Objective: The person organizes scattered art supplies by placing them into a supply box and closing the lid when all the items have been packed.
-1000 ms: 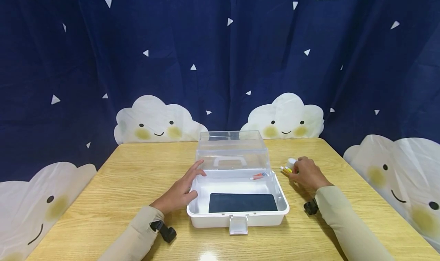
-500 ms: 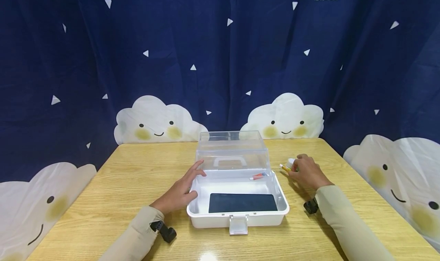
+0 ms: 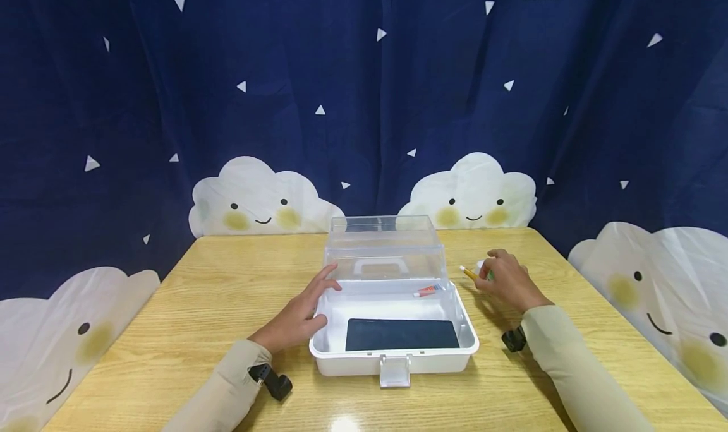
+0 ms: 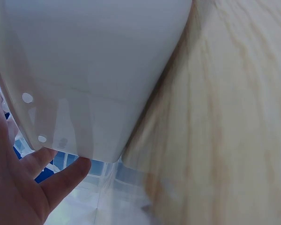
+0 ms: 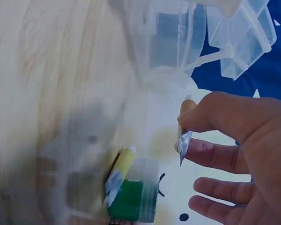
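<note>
My right hand [image 3: 508, 283] is to the right of the box, pinching a small orange-yellow ointment tube [image 5: 185, 115] with a white cap between thumb and forefinger. Below it in the right wrist view, another yellow tube [image 5: 123, 164] lies against a green jar [image 5: 125, 200]. My left hand [image 3: 298, 312] rests at the left rim of the white plastic box [image 3: 347, 366], fingers spread; its fingertips meet the back corner in the left wrist view. Inside the box are a red-and-white tube [image 3: 429, 290] and a dark flat rectangular item [image 3: 400, 335].
The box's clear lid [image 3: 387, 255] is raised and tipped back, and its front latch [image 3: 395, 372] hangs down. Everything stands on a wooden table [image 3: 250, 268]. Behind it hangs a dark blue curtain [image 3: 296, 59] with cloud prints.
My right hand has lifted one yellow tube away from the other yellow tube and the jar, shifting slightly away from me. The left hand and the box have stayed put.
</note>
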### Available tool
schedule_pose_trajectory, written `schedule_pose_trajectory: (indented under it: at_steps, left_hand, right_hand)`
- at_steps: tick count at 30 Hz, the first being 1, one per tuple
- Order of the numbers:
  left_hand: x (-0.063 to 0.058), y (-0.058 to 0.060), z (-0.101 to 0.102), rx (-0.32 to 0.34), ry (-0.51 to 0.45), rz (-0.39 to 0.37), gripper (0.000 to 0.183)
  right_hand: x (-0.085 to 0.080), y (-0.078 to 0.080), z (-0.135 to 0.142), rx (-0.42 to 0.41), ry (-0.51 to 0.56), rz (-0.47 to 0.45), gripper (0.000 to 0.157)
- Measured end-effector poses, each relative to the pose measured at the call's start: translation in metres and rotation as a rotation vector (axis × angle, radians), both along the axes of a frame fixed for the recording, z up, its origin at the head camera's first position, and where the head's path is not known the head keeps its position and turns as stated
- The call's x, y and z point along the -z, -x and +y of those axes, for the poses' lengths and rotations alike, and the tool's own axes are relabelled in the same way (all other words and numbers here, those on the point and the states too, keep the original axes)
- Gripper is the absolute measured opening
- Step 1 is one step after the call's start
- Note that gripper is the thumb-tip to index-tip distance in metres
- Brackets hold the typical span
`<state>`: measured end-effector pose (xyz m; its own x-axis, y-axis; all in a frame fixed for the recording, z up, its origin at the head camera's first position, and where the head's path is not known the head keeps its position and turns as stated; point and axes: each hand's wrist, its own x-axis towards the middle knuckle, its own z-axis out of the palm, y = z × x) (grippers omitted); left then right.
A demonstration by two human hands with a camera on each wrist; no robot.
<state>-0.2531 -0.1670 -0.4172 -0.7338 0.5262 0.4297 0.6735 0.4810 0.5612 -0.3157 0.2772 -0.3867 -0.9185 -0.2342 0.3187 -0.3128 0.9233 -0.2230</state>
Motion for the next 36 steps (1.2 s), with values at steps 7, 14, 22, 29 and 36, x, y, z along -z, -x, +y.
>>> schedule_pose_trajectory:
  at_steps: [7, 14, 22, 29, 36]
  left_hand:
    - [0.001, 0.003, 0.000, -0.001, 0.004, 0.000, 0.055]
    - [0.002, 0.002, -0.001, 0.004, 0.001, 0.002, 0.055]
    - [0.001, 0.002, -0.001, -0.003, -0.001, 0.012, 0.056]
    - [0.002, 0.002, 0.000, -0.001, 0.002, 0.018, 0.056]
    - [0.001, 0.001, 0.000, 0.002, 0.012, 0.019, 0.056]
  right_hand:
    - [-0.009, -0.004, -0.006, -0.009, 0.018, 0.021, 0.011]
    - [-0.012, -0.006, -0.008, -0.027, 0.032, 0.048, 0.011]
    - [-0.018, -0.009, -0.011, -0.042, 0.045, 0.090, 0.012]
    - [-0.025, -0.013, -0.015, -0.059, 0.061, 0.128, 0.012]
    - [-0.030, -0.017, -0.020, -0.108, 0.082, 0.174, 0.009]
